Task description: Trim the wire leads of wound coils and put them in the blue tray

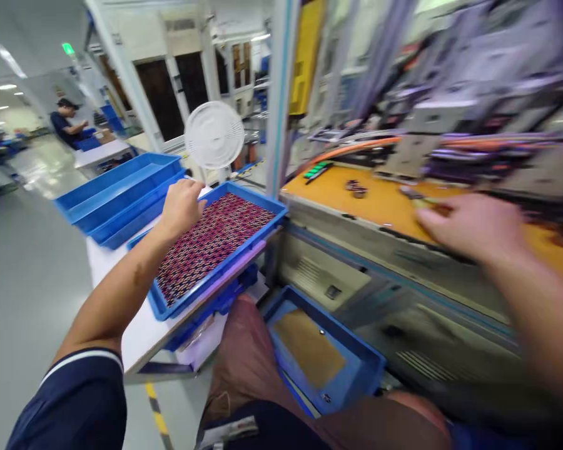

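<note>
My left hand (184,203) is over the left edge of a blue tray (216,294), with its thumb and forefinger apart and the other fingers curled out of sight. Rows of small, dark red and black parts (216,240) with pale marks fill this tray. At the right, my right hand (473,225) is smeared by motion above an orange-yellow work surface (389,209). Its fingers are closed round a hand tool (420,198) with a pale tip and yellowish handle, perhaps pliers. A few small, dark round parts (356,189) lie on that surface to the tool's left.
Stacked blue trays (122,194) stand on the white table (136,337) at left. Behind is a round white fan (214,134). Below, a blue bin (356,375) holds a brown sheet. Machine fixtures (445,119) rise at right. A person (68,122) sits far left.
</note>
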The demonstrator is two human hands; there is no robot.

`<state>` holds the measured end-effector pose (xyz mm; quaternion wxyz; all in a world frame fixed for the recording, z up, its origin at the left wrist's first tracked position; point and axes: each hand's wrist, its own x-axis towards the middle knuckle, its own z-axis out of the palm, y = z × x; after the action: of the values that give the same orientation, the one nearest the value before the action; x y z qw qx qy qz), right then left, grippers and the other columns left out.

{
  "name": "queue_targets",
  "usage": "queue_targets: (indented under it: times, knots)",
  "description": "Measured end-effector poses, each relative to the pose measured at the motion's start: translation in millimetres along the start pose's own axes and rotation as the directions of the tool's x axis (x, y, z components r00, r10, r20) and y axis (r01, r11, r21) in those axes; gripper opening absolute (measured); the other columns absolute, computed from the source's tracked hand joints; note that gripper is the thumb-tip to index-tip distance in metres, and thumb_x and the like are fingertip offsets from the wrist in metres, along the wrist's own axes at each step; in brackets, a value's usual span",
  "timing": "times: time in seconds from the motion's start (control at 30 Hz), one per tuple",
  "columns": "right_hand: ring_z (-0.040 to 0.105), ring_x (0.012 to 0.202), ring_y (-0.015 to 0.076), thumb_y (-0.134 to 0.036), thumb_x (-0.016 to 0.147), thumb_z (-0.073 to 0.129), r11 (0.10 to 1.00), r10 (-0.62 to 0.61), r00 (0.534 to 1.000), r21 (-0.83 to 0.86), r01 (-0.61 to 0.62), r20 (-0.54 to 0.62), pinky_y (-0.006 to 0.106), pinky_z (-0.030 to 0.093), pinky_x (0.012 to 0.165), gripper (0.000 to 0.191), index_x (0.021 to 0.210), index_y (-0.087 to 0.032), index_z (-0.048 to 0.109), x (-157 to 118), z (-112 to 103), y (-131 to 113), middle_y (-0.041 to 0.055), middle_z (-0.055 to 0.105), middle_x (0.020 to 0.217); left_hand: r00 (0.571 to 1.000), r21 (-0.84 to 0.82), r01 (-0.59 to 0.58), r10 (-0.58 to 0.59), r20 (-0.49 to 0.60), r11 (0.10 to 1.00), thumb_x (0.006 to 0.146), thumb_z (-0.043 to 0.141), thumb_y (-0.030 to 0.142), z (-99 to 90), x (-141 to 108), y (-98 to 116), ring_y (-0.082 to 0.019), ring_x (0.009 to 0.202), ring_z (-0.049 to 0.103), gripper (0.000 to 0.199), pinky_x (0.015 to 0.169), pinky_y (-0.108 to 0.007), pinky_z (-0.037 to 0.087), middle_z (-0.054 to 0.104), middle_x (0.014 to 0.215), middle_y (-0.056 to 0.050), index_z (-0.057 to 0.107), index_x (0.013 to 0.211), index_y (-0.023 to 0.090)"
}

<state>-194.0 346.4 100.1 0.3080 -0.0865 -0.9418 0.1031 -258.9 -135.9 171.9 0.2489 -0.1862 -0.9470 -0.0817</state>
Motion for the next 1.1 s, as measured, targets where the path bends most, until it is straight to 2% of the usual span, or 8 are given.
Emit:
queue_targets:
  times: [0.1, 0.23, 0.33, 0.43, 0.57, 0.7, 0.93, 1.1]
  knots:
    - [0.065, 0.079, 0.0231, -0.035, 0.090, 0.065, 0.988, 0.089, 0.992, -0.138, -0.076, 0.092, 0.033, 0.039, 0.062, 0.031, 0.079, -0.008, 0.074, -5.5, -4.0, 7.6, 0.0198, 0.070, 0.083, 0.980, -0.205, -0.200, 0.196, -0.043, 0.958, 0.083, 0.064, 0.026, 28.0, 42.8, 90.3, -0.032, 0.124, 0.053, 0.029, 0.112, -0.050, 0.033, 0.067, 0.118, -0.013, 0.068, 0.110, 0.016]
    - [0.064, 0.092, 0.0193, -0.039, 0.095, 0.062, 0.972, 0.151, 0.981, -0.200, -0.125, 0.121, 0.033, 0.049, 0.084, 0.030, 0.095, -0.010, 0.069, -1.3, -0.3, 4.2, 0.0101, 0.069, 0.098, 0.975, -0.421, -0.187, 0.220, 0.032, 0.887, 0.079, 0.070, 0.024, 78.4, 81.2, 193.3, -0.027, 0.113, 0.062, 0.025, 0.106, -0.041, 0.042, 0.071, 0.112, -0.011, 0.068, 0.104, 0.017]
    - [0.063, 0.096, 0.0195, -0.042, 0.097, 0.061, 0.969, 0.168, 0.978, -0.204, -0.141, 0.123, 0.037, 0.051, 0.089, 0.032, 0.097, -0.011, 0.067, 1.5, -1.9, 0.1, 0.0089, 0.067, 0.101, 0.986, -0.513, -0.099, 0.152, 0.062, 0.853, 0.076, 0.073, 0.020, 112.4, 104.2, 238.4, -0.022, 0.094, 0.068, 0.027, 0.090, -0.035, 0.051, 0.074, 0.100, -0.008, 0.065, 0.101, 0.017]
    - [0.063, 0.098, 0.0199, -0.045, 0.098, 0.059, 0.971, 0.164, 0.979, -0.197, -0.138, 0.125, 0.038, 0.051, 0.092, 0.034, 0.098, -0.012, 0.066, 2.8, -3.5, -1.2, 0.0086, 0.066, 0.102, 0.995, -0.599, 0.011, 0.053, 0.089, 0.800, 0.069, 0.079, 0.020, 136.2, 121.1, 261.7, -0.021, 0.085, 0.069, 0.035, 0.083, -0.034, 0.052, 0.074, 0.091, -0.007, 0.061, 0.099, 0.016]
    - [0.062, 0.101, 0.0206, -0.044, 0.099, 0.060, 0.977, 0.143, 0.982, -0.175, -0.119, 0.127, 0.040, 0.050, 0.094, 0.033, 0.099, -0.011, 0.066, 4.6, -2.3, 1.1, 0.0087, 0.066, 0.105, 0.996, -0.713, 0.090, -0.047, 0.080, 0.695, 0.065, 0.080, 0.016, 147.0, 123.7, 274.5, -0.021, 0.089, 0.068, 0.038, 0.089, -0.038, 0.051, 0.072, 0.090, -0.006, 0.056, 0.095, 0.018]
    - [0.062, 0.103, 0.0204, -0.042, 0.099, 0.060, 0.989, 0.087, 0.987, -0.129, -0.069, 0.134, 0.040, 0.050, 0.096, 0.031, 0.099, -0.012, 0.066, 3.4, 0.6, 4.2, 0.0077, 0.066, 0.106, 0.995, -0.856, 0.094, -0.077, 0.064, 0.508, 0.068, 0.075, 0.015, 138.0, 94.2, 256.5, -0.017, 0.088, 0.068, 0.039, 0.089, -0.034, 0.052, 0.069, 0.092, -0.004, 0.053, 0.100, 0.020]
    - [0.064, 0.101, 0.0241, -0.030, 0.092, 0.064, 0.997, 0.054, 0.993, -0.064, -0.047, 0.102, 0.037, 0.050, 0.093, 0.021, 0.098, -0.011, 0.071, 3.1, 2.9, 10.0, 0.0113, 0.070, 0.104, 0.959, -0.970, 0.220, -0.207, 0.194, 0.108, 0.066, 0.075, 0.034, 117.9, -23.7, 176.0, -0.015, 0.081, 0.071, 0.049, 0.083, -0.037, 0.057, 0.069, 0.096, -0.005, 0.045, 0.103, 0.022]
    - [0.056, 0.122, 0.0320, -0.028, 0.093, 0.058, 0.999, 0.044, 0.999, 0.014, -0.044, -0.021, 0.042, 0.045, 0.104, 0.037, 0.122, -0.007, 0.065, -23.7, -19.9, -18.8, 0.0184, 0.062, 0.128, 0.957, -0.966, 0.258, -0.141, 0.252, 0.025, 0.062, 0.084, 0.029, 84.8, -107.4, 174.6, -0.017, 0.092, 0.071, 0.050, 0.091, -0.036, 0.057, 0.072, 0.104, -0.005, 0.053, 0.102, 0.023]
